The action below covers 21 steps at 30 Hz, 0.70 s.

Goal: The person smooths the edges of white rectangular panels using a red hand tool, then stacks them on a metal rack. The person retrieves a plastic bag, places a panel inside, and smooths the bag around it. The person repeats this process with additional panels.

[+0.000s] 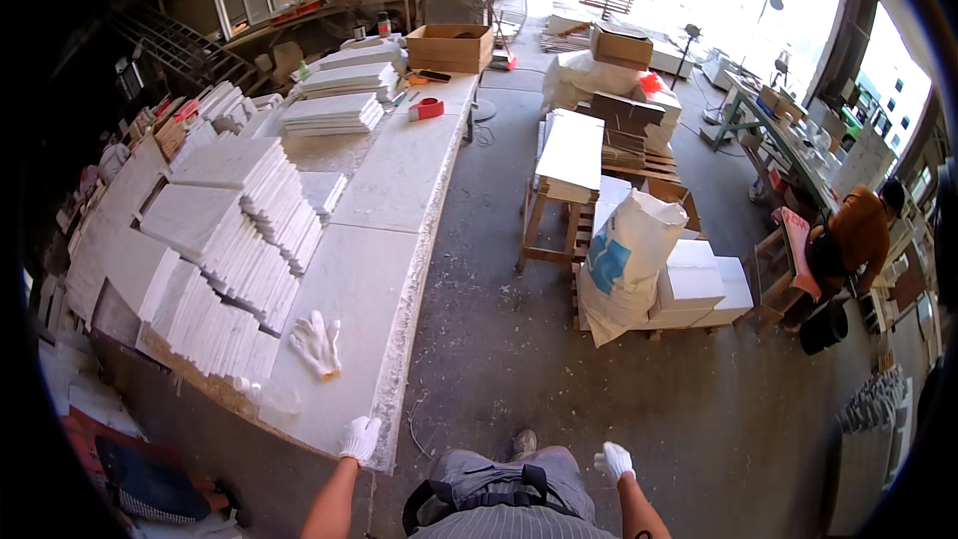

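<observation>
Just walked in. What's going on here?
Neither hand visibly holds anything. The gloved left hand is at the near corner of the table, contact unclear; the gloved right hand is in the air, away from it. A loose glove and a clear bottle lie beside stacked white slabs. Another person is at far right.

Matt mostly, smooth beside rough.
Smooth, stone-like on tabletop (344,284), rough along its edge (396,371); knitted cloth in work glove (314,341); clear, glossy plastic in bottle (271,396); woven-looking plastic in sack (644,250); matt cardboard in carton (444,55).
</observation>
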{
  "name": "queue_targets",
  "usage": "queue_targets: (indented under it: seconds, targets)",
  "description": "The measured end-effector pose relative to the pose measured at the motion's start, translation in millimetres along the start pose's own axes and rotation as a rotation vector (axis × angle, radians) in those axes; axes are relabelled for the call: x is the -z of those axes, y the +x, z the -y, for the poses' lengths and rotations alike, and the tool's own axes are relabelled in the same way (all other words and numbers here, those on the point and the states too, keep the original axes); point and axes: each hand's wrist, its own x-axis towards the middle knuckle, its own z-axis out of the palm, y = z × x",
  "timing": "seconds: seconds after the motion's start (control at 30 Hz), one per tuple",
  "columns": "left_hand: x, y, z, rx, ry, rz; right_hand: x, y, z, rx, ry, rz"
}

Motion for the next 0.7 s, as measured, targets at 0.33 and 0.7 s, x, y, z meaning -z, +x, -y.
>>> queue_targets:
  seconds: [0.33,0.7]
  targets:
    - [-25,25,-28,0.130,0.252,-0.085,-46,114,270,0.205,0.126,0.071]
    - [-20,75,-118,0.248,0.292,0.049,-68,225,353,0.275,-0.089,-0.057]
